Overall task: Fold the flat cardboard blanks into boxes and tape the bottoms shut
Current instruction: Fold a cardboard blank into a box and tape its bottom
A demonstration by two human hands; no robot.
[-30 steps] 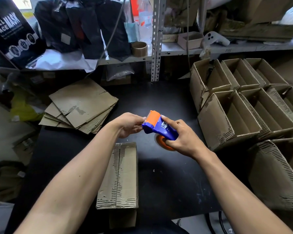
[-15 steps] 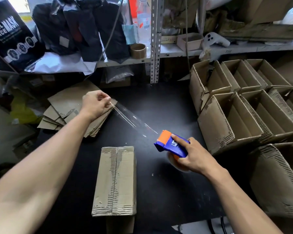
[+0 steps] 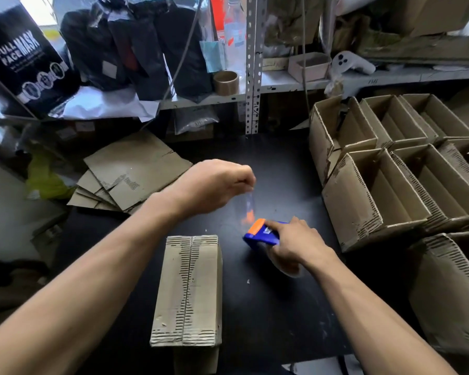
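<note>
Left hand (image 3: pixel 214 185) is pinching the free end of a clear tape strip (image 3: pixel 246 205) while the right hand (image 3: pixel 293 246) grips the blue-and-orange tape dispenser (image 3: pixel 260 234), so the upside-down brown cardboard box (image 3: pixel 188 290) in front looks folded but its bottom seam isn't taped yet. Bunch of finished open brown boxes (image 3: pixel 377 196) sit on the right, a stack of flat cardboard blanks (image 3: pixel 130 174) waits left on the black table (image 3: pixel 279 307), and nothing blocks the seam as far as I can see.

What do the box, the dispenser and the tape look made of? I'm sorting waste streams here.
Box: corrugated cardboard, matt brown; torn patches bare the fluting. Dispenser: apparently moulded plastic, smooth blue body with an orange front. Tape: thin clear film, probably plastic, glossy; the table shows through the strip pinched by the left hand.
</note>
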